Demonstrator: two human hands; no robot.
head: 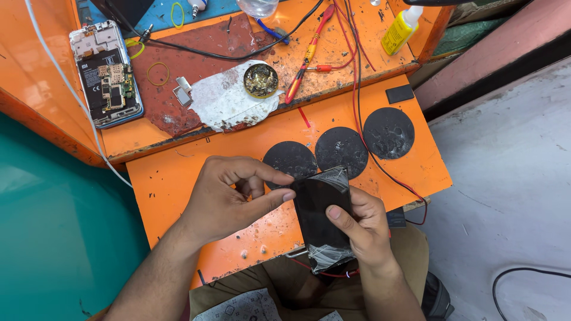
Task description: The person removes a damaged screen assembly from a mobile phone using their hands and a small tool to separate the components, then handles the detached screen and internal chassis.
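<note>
Both hands held a glossy black rectangular phone screen panel (320, 217) wrapped in crinkled clear film, just below three matte black discs (341, 150) on the scuffed orange table (178, 172). The left hand (229, 196) pinched its upper left corner; the right hand (363, 229) clamped its lower half. The film seemed mostly still on.

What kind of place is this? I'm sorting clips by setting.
Likely a phone repair bench: an opened phone with its circuit board bare, red test leads, and both hands holding a dark screen panel over an orange worktop.
</note>
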